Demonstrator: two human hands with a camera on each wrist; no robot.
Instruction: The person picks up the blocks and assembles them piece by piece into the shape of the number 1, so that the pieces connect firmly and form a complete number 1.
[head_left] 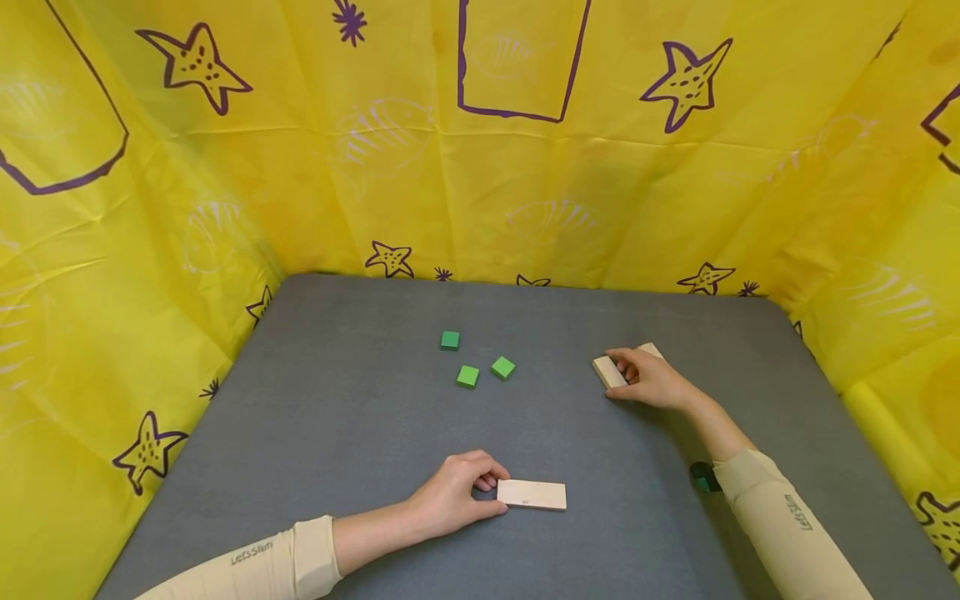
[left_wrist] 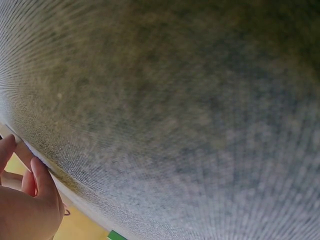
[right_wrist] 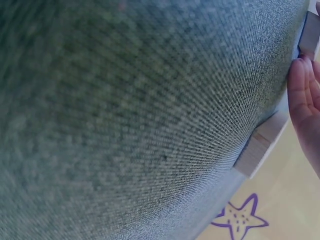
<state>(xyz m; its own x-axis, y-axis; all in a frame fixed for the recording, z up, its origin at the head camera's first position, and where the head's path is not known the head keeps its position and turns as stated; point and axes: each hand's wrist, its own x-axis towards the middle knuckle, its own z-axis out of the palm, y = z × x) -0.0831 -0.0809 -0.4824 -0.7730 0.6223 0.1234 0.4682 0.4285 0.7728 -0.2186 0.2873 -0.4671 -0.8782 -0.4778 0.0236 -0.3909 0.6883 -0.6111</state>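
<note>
A person sat at a grey worktop (head_left: 315, 433) walled in by a yellow cloth printed with purple stars (head_left: 525, 167). Each hand was on its own pale wooden plank. The left hand (head_left: 450, 500) lay near the front edge, its fingers curled onto the left end of the near plank (head_left: 532, 494), thumb at the near side, pinching that end. This plank lay flat, its long axis running left to right across the worktop, its free end pointing to the person's right. The right hand (head_left: 651, 379) rested farther back on the right, fingers curled over the far plank (head_left: 609, 372), grasping it; much of that plank was hidden under the hand, but its long axis seemed to run diagonally, near-left to far-right. Three small green blocks (head_left: 468, 377) sat in a loose cluster between and beyond the hands, apart from both planks and from each other.

Both wrist views were filled by blurred grey cloth, showing only fingertips and a sliver of wood at the edge.

Judging from this, the step in hand was taking hold of the two planks, neither yet lifted. The next move would likely call for a firm grip on each plank's edges before raising or sliding it, keeping clear of the green blocks
</note>
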